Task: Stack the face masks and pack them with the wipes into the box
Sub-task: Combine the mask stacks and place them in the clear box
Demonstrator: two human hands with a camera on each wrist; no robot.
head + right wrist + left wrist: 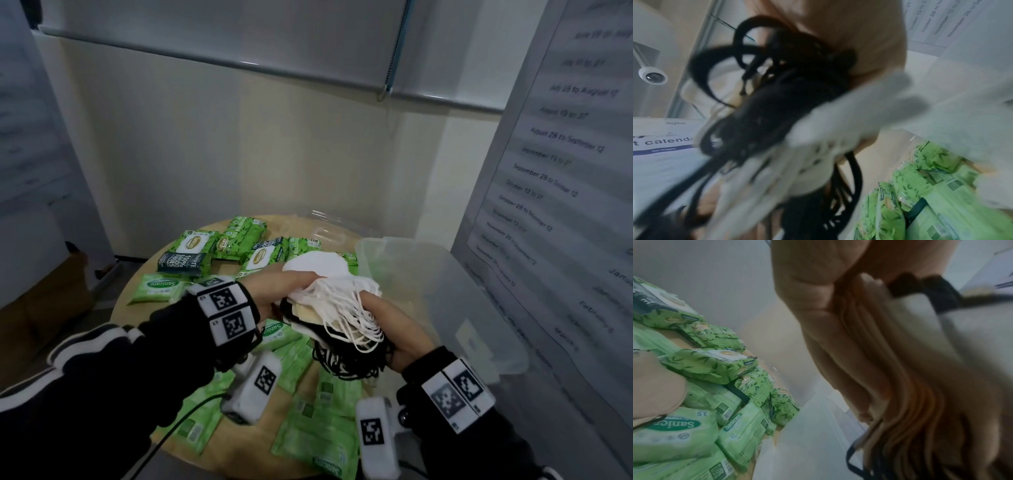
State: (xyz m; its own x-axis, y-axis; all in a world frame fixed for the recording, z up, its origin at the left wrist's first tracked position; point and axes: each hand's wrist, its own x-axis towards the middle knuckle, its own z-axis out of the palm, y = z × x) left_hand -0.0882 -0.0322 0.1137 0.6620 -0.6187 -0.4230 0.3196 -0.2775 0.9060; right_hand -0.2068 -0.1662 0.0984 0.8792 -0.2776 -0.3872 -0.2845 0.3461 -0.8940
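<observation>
Both my hands hold one stack of face masks above the table, white on top, beige and black below. My left hand grips its left side, with the fingers curled along the layered edges of the masks. My right hand grips the near end, where white and black ear loops hang down. In the right wrist view the masks and black loops are blurred. The clear plastic box stands just right of the stack. Several green wipes packs lie on the table.
The round wooden table carries flat wipes packs near its front edge and under my hands. A clear lid lies behind the box. A wall calendar poster stands close on the right. A brown cardboard box sits on the floor at left.
</observation>
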